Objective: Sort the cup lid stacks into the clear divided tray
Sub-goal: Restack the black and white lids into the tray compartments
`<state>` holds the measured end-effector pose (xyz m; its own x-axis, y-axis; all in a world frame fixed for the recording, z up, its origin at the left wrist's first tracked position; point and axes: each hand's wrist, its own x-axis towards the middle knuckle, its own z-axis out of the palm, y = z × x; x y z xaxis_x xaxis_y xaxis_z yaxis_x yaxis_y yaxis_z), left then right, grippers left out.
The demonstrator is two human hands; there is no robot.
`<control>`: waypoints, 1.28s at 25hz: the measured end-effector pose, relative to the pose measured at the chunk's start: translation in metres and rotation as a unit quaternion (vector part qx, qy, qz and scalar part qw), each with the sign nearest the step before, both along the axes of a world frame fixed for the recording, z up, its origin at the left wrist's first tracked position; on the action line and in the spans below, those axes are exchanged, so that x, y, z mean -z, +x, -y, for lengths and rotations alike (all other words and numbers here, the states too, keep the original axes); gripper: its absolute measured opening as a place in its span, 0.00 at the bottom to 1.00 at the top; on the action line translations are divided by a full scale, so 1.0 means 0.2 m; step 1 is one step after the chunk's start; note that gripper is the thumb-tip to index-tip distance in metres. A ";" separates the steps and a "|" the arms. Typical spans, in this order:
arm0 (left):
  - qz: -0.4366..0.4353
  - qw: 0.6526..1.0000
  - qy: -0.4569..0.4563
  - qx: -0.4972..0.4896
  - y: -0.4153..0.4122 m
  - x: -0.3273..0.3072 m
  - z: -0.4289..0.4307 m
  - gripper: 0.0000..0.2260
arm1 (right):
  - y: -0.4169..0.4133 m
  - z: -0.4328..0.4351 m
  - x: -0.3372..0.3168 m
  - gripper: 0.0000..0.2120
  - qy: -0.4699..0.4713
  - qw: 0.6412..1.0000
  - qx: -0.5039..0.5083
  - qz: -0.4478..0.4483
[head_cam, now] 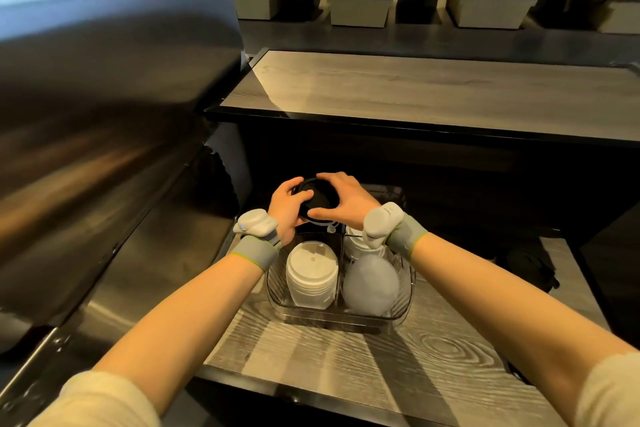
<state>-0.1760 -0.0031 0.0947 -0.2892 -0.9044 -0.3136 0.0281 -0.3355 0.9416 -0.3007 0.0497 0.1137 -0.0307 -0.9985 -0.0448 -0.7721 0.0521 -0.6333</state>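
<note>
A clear divided tray (pixel 275 291) stands on the grey wood counter. Its near-left compartment holds a stack of white lids (pixel 311 274). A bagged stack of translucent dome lids (pixel 370 282) leans in the near-right compartment. More white lids (pixel 354 243) show in the far-right compartment, partly hidden by my right wrist. My left hand (pixel 287 206) and my right hand (pixel 346 199) both grip a stack of black lids (pixel 320 199), held over the far-left compartment. The lower part of that stack is hidden.
A stainless steel appliance (pixel 104 149) fills the left side, close to my left arm. A raised wood-topped ledge (pixel 433 90) runs behind the tray. A dark object (pixel 530 267) lies to the right of the tray. Booths and tables stand far behind.
</note>
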 end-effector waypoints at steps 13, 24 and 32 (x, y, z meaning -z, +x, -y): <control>-0.059 0.996 0.024 -0.067 0.24 -0.07 0.11 0.23 | 0.00 0.14 0.06 0.27 0.056 0.980 0.174 0.079; 0.001 0.996 0.017 -0.082 0.30 -0.05 0.22 0.22 | 0.08 0.22 0.26 0.28 0.115 0.958 0.014 -0.261; 0.022 1.000 0.005 0.020 0.14 -0.06 0.11 0.22 | 0.07 0.10 0.04 0.30 -0.022 0.998 0.045 0.042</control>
